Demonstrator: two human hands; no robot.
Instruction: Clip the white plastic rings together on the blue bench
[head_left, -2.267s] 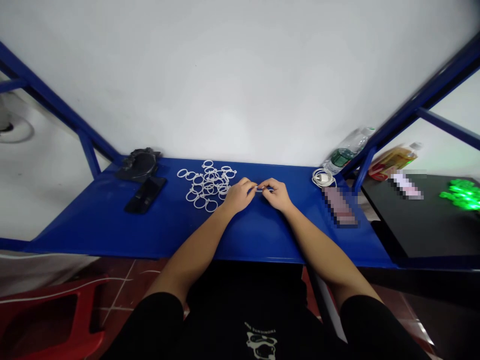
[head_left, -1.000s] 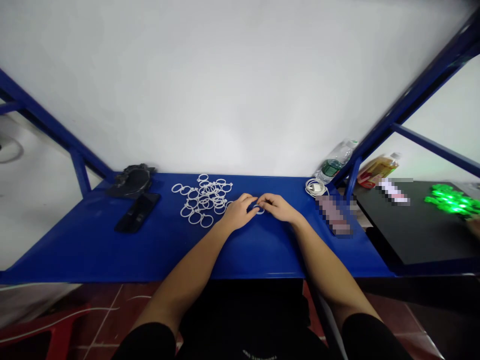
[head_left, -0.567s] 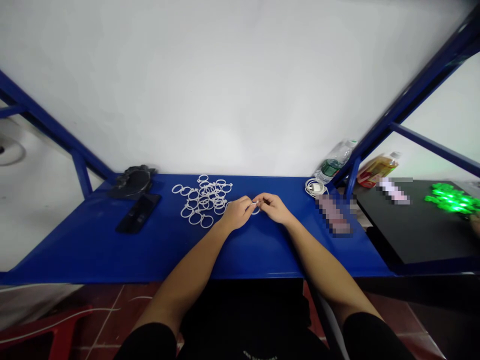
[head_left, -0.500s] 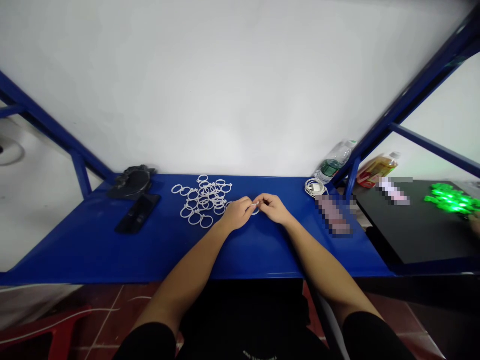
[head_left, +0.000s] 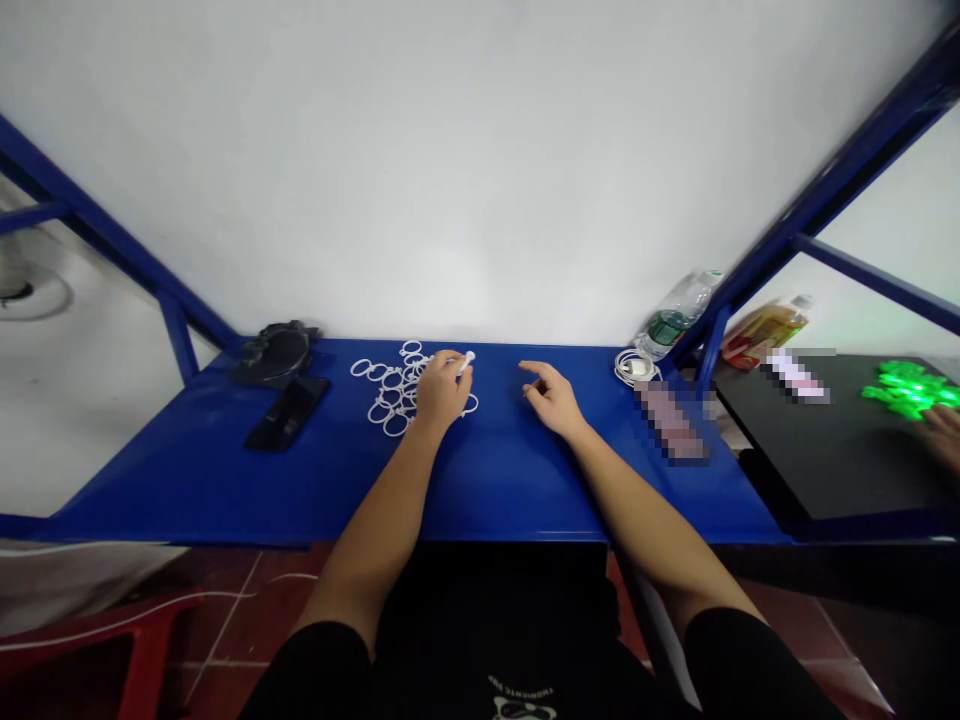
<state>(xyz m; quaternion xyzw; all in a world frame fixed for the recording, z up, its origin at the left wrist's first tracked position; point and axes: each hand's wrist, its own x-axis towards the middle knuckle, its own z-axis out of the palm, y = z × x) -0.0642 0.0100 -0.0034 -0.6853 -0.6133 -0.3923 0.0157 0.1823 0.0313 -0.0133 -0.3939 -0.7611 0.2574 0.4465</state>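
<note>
My left hand (head_left: 441,390) is closed on a white plastic ring (head_left: 466,362), held over the right edge of a pile of several white rings (head_left: 390,385) on the blue table (head_left: 225,470). My right hand (head_left: 550,395) rests on the table a little to the right. Its fingers are loosely spread and hold nothing.
A black phone (head_left: 289,412) and a dark bundle (head_left: 277,350) lie at the table's left back. A coiled white cable (head_left: 634,366), two bottles (head_left: 679,312) and a blurred-out item (head_left: 671,420) are at the right. Another person's hand (head_left: 941,432) touches green pieces (head_left: 911,388) on the black table.
My hands, which together pinched one ring at the middle, have parted. The left hand carried the ring left to the pile; the right hand let go and opened.
</note>
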